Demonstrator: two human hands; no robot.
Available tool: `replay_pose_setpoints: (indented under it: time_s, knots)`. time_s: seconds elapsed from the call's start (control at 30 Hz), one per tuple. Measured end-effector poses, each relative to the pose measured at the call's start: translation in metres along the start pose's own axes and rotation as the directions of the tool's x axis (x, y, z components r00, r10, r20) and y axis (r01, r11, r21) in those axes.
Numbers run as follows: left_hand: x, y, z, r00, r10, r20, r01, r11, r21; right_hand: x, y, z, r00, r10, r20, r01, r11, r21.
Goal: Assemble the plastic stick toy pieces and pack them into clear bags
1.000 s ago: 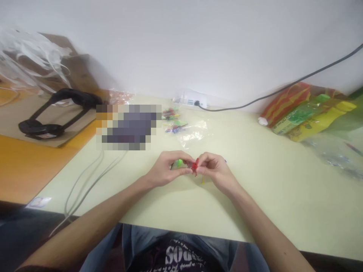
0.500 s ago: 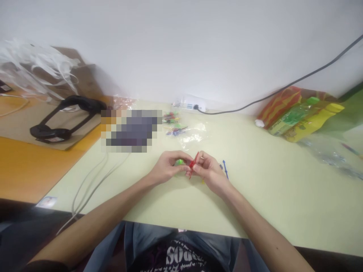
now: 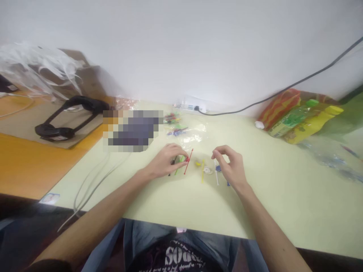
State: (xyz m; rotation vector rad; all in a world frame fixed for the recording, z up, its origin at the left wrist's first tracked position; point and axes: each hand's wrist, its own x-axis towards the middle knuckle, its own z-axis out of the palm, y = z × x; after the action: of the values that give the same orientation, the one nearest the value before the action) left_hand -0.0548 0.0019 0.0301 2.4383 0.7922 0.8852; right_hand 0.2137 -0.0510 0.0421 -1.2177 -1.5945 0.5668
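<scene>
A thin red piece (image 3: 188, 161) is pinched at its middle between the thumb and fingertips of the left hand (image 3: 167, 160), where it is held slanting above the pale table (image 3: 181, 202). The right hand (image 3: 231, 164) is held to the right, well apart from the left, with its thumb and index finger brought close together at the tips; whether anything is gripped there cannot be told. Beside and partly behind the left hand, a green piece (image 3: 176, 170) and a black piece (image 3: 169, 174) can be seen. Between the two hands, a yellow piece (image 3: 202, 175) is set on the table, with a small yellow part (image 3: 197, 164) to its left and a white round part (image 3: 208, 170) just to its right. Near the right hand, a white piece (image 3: 217, 178) is seen, and a blue piece (image 3: 228, 184) is partly covered by that hand. Farther back, more coloured pieces (image 3: 173, 118) are gathered near clear plastic wrap (image 3: 195, 139). To their left, a dark object (image 3: 132, 130) is blurred out by pixelation. By the wall, a power strip (image 3: 187, 104) is joined by a dark cord (image 3: 241, 112), and a green-capped bottle (image 3: 295, 117) and a yellow bottle (image 3: 314, 124) are laid at the right.
</scene>
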Motion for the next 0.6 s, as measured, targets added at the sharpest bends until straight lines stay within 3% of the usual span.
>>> replay_pose_setpoints:
  time_s: [0.1,0.2,0.37,0.6]
  knots:
    - [0.0,-0.005,0.001,0.997,0.002,0.081,-0.01,0.995,0.103,0.002,0.009,-0.002,0.982,-0.152,0.11,0.172,0.963,-0.209]
    - [-0.001,-0.009,0.002,0.992,-0.003,0.124,-0.015,0.99,0.141,0.001,0.012,0.002,0.944,-0.184,0.274,0.275,0.897,-0.345]
    - [-0.001,-0.01,0.0,0.982,-0.021,0.19,-0.005,0.991,0.134,-0.006,0.01,0.015,0.914,-0.122,0.388,0.291,0.863,-0.414]
    - [-0.002,-0.011,-0.004,0.978,-0.01,0.21,-0.017,0.992,0.125,-0.014,0.012,0.033,0.925,-0.022,0.38,0.241,0.806,-0.54]
